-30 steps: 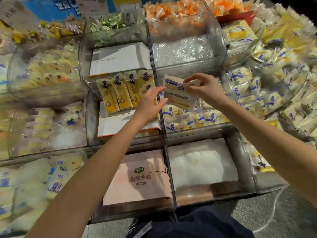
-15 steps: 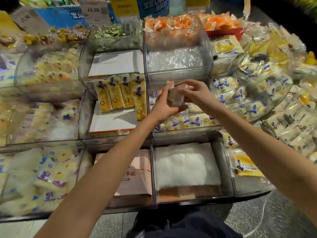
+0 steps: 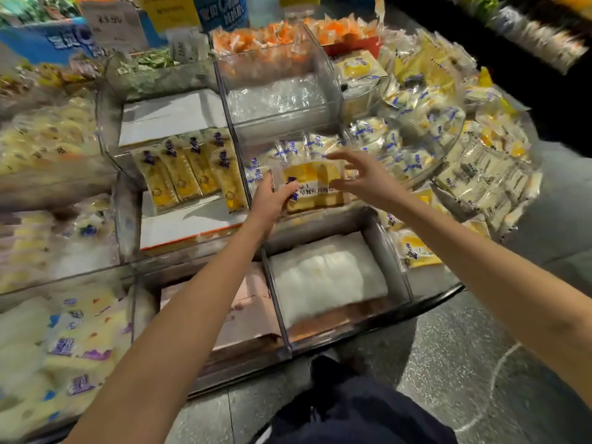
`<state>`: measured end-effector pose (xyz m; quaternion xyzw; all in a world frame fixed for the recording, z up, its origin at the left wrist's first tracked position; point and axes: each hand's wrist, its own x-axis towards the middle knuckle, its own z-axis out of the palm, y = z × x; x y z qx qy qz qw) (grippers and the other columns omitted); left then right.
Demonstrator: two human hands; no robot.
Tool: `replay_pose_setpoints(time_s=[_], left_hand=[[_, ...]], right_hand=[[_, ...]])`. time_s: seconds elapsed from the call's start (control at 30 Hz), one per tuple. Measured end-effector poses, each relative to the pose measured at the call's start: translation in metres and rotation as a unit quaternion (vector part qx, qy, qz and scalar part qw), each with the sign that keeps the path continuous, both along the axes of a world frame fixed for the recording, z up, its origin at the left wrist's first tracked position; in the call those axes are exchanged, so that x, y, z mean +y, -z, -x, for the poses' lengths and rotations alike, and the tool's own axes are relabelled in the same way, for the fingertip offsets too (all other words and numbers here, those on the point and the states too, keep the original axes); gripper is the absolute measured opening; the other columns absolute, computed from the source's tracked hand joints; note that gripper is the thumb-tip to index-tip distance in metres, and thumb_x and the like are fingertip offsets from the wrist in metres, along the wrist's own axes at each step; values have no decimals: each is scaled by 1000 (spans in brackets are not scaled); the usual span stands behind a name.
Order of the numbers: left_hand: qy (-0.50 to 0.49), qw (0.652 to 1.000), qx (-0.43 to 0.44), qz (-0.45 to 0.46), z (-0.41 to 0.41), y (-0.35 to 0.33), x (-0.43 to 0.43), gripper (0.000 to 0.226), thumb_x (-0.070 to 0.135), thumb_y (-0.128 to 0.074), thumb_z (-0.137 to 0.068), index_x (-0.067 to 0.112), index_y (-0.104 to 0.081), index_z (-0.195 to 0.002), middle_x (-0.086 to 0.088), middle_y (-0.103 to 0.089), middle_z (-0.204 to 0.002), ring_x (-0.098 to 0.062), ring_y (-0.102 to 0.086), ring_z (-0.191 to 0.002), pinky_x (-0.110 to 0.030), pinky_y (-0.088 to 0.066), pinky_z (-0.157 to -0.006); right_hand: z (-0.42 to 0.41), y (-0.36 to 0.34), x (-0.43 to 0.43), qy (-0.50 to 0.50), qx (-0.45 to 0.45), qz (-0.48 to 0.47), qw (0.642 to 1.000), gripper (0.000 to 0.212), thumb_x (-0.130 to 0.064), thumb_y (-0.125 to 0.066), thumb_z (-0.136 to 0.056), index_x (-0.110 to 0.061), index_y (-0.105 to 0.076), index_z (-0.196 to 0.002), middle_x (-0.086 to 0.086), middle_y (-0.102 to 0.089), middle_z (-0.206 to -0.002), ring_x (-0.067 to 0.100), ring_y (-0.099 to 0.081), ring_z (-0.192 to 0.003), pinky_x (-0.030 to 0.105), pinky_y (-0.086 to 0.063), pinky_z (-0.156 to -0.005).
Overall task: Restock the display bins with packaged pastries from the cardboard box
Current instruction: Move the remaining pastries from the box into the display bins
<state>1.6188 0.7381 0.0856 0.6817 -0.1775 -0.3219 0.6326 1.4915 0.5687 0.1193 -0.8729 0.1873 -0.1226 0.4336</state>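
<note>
A yellow packaged pastry (image 3: pixel 315 187) with blue print stands upright at the front of the clear middle bin (image 3: pixel 320 216), on top of other white-and-blue packs. My left hand (image 3: pixel 272 200) grips its left edge, thumb across the front. Beside the pack's right edge hovers my right hand (image 3: pixel 362 174), fingers spread and holding nothing. No cardboard box is in view.
A row of yellow bar packs (image 3: pixel 189 174) stands in the bin to the left. Below lie a bin with white padding (image 3: pixel 326 277) and a pink box (image 3: pixel 250 312). Heaps of pastry packs (image 3: pixel 474 161) fill the right side. Price signs (image 3: pixel 112 25) stand behind.
The pack has been turned from its white back to its yellow front and lowered into the middle bin. My right hand has let go of it; my left hand now holds it.
</note>
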Motion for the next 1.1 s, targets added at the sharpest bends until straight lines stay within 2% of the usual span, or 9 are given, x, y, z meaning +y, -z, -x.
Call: replay_pose_setpoints(time_s=[0.07,0.17,0.33,0.5,0.6,0.7,0.8,0.9,1.1], left_hand=[[12,999,42,20,11,1,3,39,21,-65,-93,7,-50,-127,-24,-60,-126,-32,-61,-110,-56,-49,-96],[48,996,69,38,27,5,2,22,21,-56,-99,8,-55,-117,-12,-68,-104,-25,-67,-95,-41,-57,-78],[101,994,41,9,52,16,-14,14,21,-60,-96,6,-61,-97,-10,-69,-89,-23,-67,-80,-37,-55,-75],[147,988,37,-36,76,21,-41,11,17,-66,-92,13,-60,-83,-5,-69,-84,-14,-66,-72,-24,-55,-57],[153,986,17,-65,84,25,-61,16,16,-70,-88,3,-63,-94,-10,-68,-92,-14,-65,-74,-23,-53,-56],[159,983,-4,-90,97,29,-83,19,11,-70,-88,9,-60,-104,-12,-64,-102,-18,-65,-82,-28,-58,-63],[171,979,-35,-102,115,35,-110,15,9,-68,-90,9,-60,-102,-13,-63,-104,-18,-64,-84,-25,-58,-62],[170,978,-25,-115,139,50,-136,9,5,-66,-90,9,-61,-97,-6,-59,-87,-12,-56,-73,-15,-50,-52],[145,974,-52,-168,184,84,-165,9,3,-71,-86,10,-65,-84,-5,-63,-77,-17,-59,-72,-27,-53,-64]], right_hand=[[16,0,10,22,14,-24,999,60,-20,-77,-83,-38,-49,-133,-3,-47,-142,15,-52,-114,30,-47,-99],[40,1,21,45,33,-108,993,64,-11,-76,-82,-25,-49,-138,4,-50,-138,17,-54,-111,30,-50,-94],[85,18,17,83,81,-217,969,42,-4,-71,-84,-23,-61,-121,7,-57,-127,22,-62,-106,26,-57,-76],[123,21,-8,115,62,-205,970,39,-3,-75,-81,-19,-66,-115,0,-66,-100,12,-65,-84,19,-56,-65],[137,23,-35,105,70,-186,974,42,-1,-75,-80,-12,-67,-120,5,-66,-109,15,-65,-91,23,-57,-72],[149,27,-65,84,105,-142,981,38,-1,-73,-81,-17,-66,-116,1,-62,-115,11,-63,-95,27,-56,-82],[163,31,-99,58,135,-127,981,40,-1,-70,-85,-13,-64,-122,-3,-58,-117,0,-58,-89,15,-53,-72],[180,41,-134,31,175,-120,977,40,-7,-72,-85,-16,-64,-123,-3,-60,-116,7,-63,-89,25,-57,-79],[205,75,-184,-53,249,-91,963,35,-20,-78,-83,-20,-64,-116,0,-63,-119,20,-69,-90,16,-53,-67]])
